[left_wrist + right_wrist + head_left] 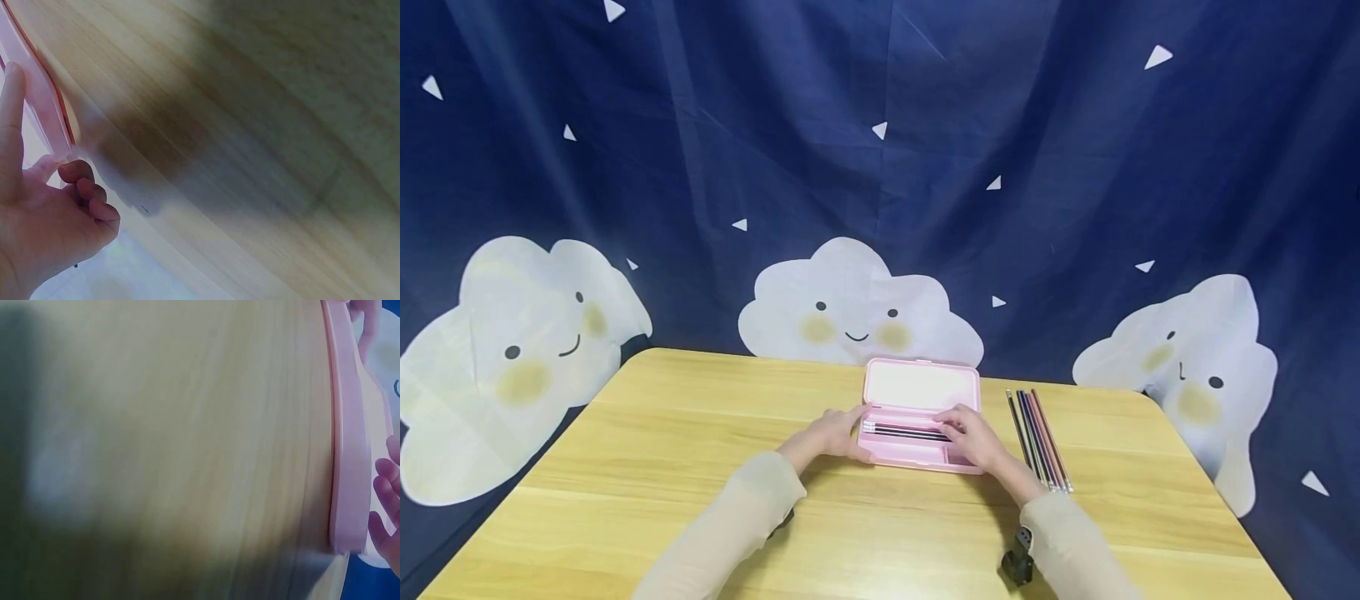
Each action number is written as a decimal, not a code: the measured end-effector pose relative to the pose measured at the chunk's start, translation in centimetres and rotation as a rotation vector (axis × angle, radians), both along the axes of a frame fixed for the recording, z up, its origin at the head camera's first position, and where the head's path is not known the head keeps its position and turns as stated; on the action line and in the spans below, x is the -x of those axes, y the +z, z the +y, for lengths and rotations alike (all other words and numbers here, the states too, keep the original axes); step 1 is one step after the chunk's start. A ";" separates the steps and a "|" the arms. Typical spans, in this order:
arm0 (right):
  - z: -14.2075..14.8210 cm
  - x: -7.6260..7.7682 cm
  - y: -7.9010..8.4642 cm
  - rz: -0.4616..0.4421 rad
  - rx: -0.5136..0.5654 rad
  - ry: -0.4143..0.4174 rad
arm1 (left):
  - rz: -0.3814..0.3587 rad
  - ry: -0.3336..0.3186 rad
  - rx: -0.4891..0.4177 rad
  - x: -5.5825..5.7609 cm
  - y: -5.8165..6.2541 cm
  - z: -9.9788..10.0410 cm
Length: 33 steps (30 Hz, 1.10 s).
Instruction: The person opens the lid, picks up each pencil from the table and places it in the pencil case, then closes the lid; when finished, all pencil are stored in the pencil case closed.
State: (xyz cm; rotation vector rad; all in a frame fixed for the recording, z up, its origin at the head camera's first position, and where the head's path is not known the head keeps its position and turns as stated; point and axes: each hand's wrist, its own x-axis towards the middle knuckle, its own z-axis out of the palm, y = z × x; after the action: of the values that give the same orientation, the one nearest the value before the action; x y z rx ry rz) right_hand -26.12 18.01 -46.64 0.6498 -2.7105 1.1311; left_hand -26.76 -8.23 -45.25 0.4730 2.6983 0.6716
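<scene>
A pink pencil case (910,457) lies on the table with its lid (922,385) raised at the back. Inside it, several dark pencils (901,432) with white ends lie side by side. My left hand (837,433) grips the case's left end, thumb along the front wall in the left wrist view. My right hand (972,435) is over the right part of the case, fingers loosely bent above the pencils and covering their right ends. In the right wrist view its fingertips (379,528) show beside the case wall.
Several more pencils (1037,437), dark and reddish, lie together on the wooden table (625,492) to the right of the case. Behind the table hangs a dark blue curtain (820,125) with cloud faces. A black device (1018,560) sits at the right wrist.
</scene>
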 end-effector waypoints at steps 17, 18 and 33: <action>4.2 -0.4 0.4 -0.030 0.023 -0.085 | -0.011 -0.002 -0.007 0.0 0.1 0.0; 4.5 -0.4 0.5 -0.024 0.024 -0.087 | -0.012 -0.003 -0.007 0.1 0.0 0.0; 10.1 -0.8 0.4 0.031 -0.040 -0.206 | -0.011 0.001 0.002 0.1 -0.1 0.1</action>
State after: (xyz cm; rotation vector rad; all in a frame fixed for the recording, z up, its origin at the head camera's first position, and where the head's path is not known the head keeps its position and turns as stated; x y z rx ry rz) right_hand -25.32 28.08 -46.25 0.3782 -2.7048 1.0110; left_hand -26.90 -8.09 -45.40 0.4659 2.6886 0.6695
